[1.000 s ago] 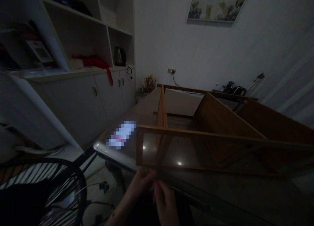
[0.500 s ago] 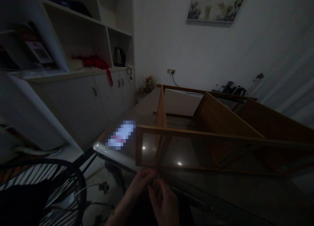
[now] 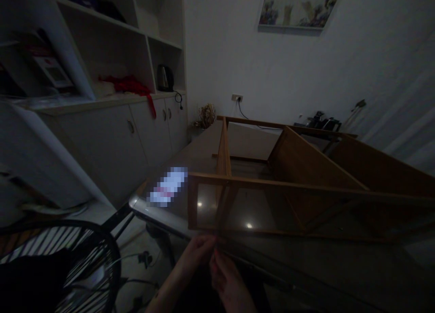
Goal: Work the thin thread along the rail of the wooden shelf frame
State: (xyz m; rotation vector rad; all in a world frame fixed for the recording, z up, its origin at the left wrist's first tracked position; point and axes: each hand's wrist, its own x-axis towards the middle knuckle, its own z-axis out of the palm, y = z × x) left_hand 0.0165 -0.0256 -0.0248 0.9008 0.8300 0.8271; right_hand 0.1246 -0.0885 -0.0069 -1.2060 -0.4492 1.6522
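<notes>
My left hand [image 3: 201, 250] and my right hand [image 3: 224, 273] meet at the fingertips, close to the table's near edge. Both have their fingers drawn together in a pinch. Whatever lies between them is too small and dark to make out. Just beyond the hands, a wooden shelf frame [image 3: 288, 184] lies on its side on the glossy dark table [image 3: 204, 150]. A glowing, blurred-out phone-like screen [image 3: 169, 187] rests to the left of the frame.
A black slatted chair [image 3: 112, 258] stands at the lower left, with cables on the floor beside it. White cabinets [image 3: 112, 136] with open shelves line the left wall, bearing a kettle [image 3: 165, 78] and red cloth [image 3: 131, 84]. Dark objects [image 3: 319, 122] sit behind the frame.
My right hand has turned and shifted slightly, its fingers now closer together. My left hand stays nearly in place. The shelf frame and screen have not moved.
</notes>
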